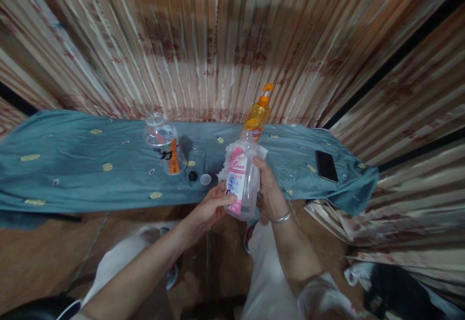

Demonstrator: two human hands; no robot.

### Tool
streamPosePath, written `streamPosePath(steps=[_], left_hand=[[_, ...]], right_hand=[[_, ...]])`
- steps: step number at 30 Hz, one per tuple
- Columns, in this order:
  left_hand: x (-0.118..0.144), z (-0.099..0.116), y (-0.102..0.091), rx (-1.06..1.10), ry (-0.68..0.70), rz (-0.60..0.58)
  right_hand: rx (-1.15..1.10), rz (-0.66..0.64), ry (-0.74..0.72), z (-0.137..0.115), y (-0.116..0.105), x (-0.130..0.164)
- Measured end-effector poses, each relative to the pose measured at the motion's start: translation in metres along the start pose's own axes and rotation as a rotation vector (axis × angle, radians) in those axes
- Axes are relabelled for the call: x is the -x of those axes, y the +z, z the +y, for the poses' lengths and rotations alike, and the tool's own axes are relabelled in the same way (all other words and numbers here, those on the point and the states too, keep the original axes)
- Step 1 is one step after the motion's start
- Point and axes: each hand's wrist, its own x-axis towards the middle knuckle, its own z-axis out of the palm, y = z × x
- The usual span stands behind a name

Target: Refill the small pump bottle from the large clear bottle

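Note:
A clear plastic bottle (242, 180) with a pink and white label is held up in front of me by both hands. My left hand (210, 207) grips its lower left side near the base. My right hand (268, 186) wraps its right side, with a crumpled white tissue (228, 157) pressed behind the bottle's upper part. A metal bangle sits on my right wrist. The bottle has no cap on.
A teal cloth (90, 165) covers a low surface. On it lie an upturned clear bottle with an orange label (164, 149), an orange pump bottle (257, 115), a black cap (193, 176), a white cap (205, 179) and a black phone (326, 166). Striped curtains hang behind.

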Motion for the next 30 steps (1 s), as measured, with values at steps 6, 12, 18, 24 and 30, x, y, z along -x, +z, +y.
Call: streamPosePath(steps=[6, 12, 18, 24, 30], left_hand=[[-0.011, -0.021, -0.002, 0.015, 0.039, 0.219], [-0.025, -0.036, 0.0, -0.07, 0.169, 0.337], [-0.03, -0.028, -0.004, -0.105, 0.198, 0.289], [-0.017, -0.005, -0.007, -0.078, 0.094, 0.121], [-0.013, 0.007, -0.008, 0.018, 0.019, 0.074]], right_hand=[[-0.075, 0.289, -0.053, -0.012, 0.01, -0.001], [0.045, 0.358, -0.092, -0.009, 0.025, 0.006], [0.212, 0.227, -0.158, -0.003, 0.026, 0.01], [0.018, 0.04, 0.02, 0.012, -0.003, 0.001], [-0.061, -0.129, 0.181, 0.007, -0.004, 0.0]])
